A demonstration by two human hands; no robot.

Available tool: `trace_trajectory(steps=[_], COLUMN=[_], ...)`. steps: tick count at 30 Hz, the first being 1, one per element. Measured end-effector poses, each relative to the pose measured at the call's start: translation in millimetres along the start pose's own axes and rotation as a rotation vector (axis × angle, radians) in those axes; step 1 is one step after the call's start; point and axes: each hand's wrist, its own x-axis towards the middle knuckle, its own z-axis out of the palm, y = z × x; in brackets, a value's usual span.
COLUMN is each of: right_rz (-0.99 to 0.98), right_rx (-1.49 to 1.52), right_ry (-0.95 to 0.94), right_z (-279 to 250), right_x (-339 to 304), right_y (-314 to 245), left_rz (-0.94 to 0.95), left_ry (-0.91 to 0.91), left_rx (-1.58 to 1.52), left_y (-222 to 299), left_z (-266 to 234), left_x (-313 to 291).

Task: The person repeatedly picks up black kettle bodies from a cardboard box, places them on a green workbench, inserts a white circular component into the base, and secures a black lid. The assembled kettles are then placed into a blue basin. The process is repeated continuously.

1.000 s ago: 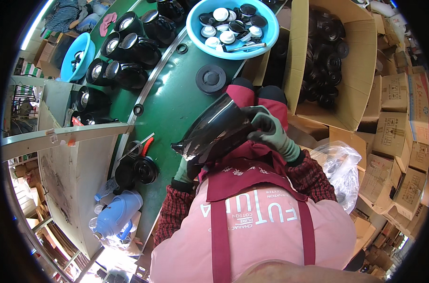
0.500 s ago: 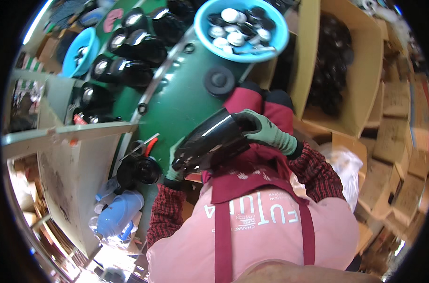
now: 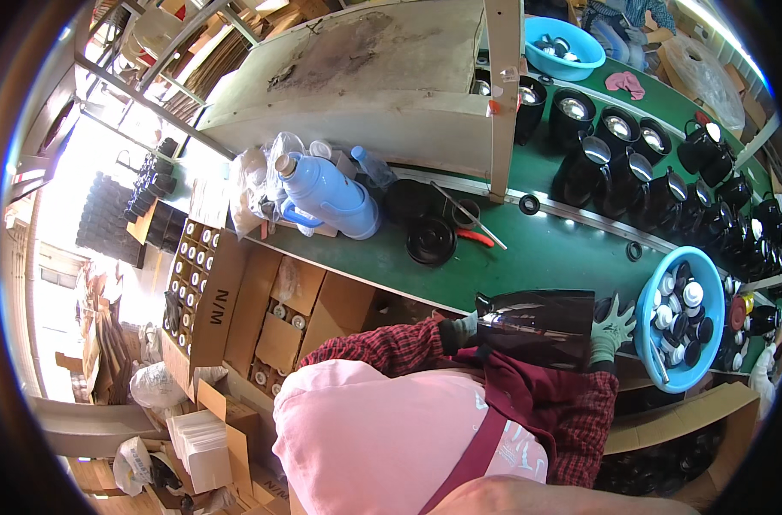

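A glossy black jug body (image 3: 537, 329) lies sideways in front of my apron, just off the table's near edge. Its left end is held by my left hand (image 3: 462, 332), in a pale green glove, with the fingers mostly hidden behind the jug. My right hand (image 3: 612, 333), gloved alike, is at the jug's other end with its fingers spread. Whether that palm touches the jug I cannot tell. Just right of it stands a blue basin (image 3: 645, 330) of black and white round caps.
On the green table (image 3: 545, 257) are black round parts (image 3: 431, 240), a red-handled tool (image 3: 475, 238) and a light blue flask (image 3: 331, 196). Rows of black jugs (image 3: 618, 129) stand beyond a metal rail. A second blue basin (image 3: 571, 67) is farther back. Cartons (image 3: 210, 300) stand at left.
My view has swung left, bringing the flask and cartons into fuller sight. My right hand, earlier gripping the jug's open end, now has its fingers spread. The left stays on the jug.
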Motion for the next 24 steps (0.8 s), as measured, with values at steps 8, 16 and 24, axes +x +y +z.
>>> trace_trajectory(steps=[8, 16, 24], right_rz=[-0.113, -0.453, -0.632], right_rx=[0.053, 1.918, 1.429], right_ry=[0.366, 0.293, 0.512], right_z=[18, -61, -112], right_x=[-3, -152, -212], right_y=[42, 49, 36], left_rz=[0.054, 0.251, 0.62], left_ry=[0.032, 0.082, 0.016], left_rx=[0.037, 0.214, 0.574], left_y=[7, 98, 205], left_z=[9, -14, 2], left_x=[0, 9, 29])
